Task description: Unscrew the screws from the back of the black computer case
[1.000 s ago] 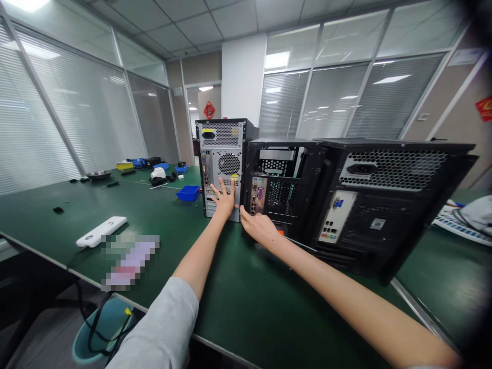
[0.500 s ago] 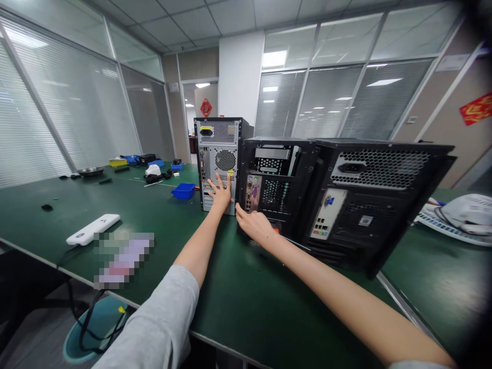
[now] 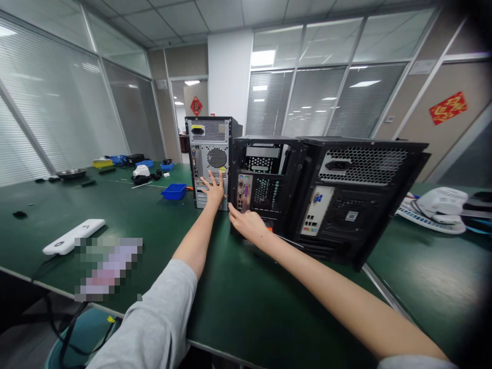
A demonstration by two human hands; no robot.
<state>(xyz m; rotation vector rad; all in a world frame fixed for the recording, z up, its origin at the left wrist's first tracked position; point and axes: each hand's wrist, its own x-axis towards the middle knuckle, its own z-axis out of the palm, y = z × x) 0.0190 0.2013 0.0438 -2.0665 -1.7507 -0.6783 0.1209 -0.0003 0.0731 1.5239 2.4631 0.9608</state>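
Note:
My left hand point(image 3: 213, 190) lies with fingers spread against the rear panel of the silver-backed computer tower point(image 3: 207, 136). Just to its right, my right hand point(image 3: 248, 221) is at the lower left edge of an open black computer case point(image 3: 296, 189), its fingers drawn together; what they grip, if anything, is hidden. That case stands upright beside the silver-backed one. Farther right is a larger black tower point(image 3: 365, 197) with a mesh back and a white port plate.
Left on the green table point(image 3: 154, 225) are a white power strip point(image 3: 75, 237), a blurred-out flat item point(image 3: 111, 266) and a blue tray point(image 3: 174, 191). A white helmet point(image 3: 442, 202) sits at right, a teal bin point(image 3: 77, 333) below the table edge.
The whole view has shifted, so the towers and both hands appear slightly farther left. Both hands keep nearly the same places against the cases.

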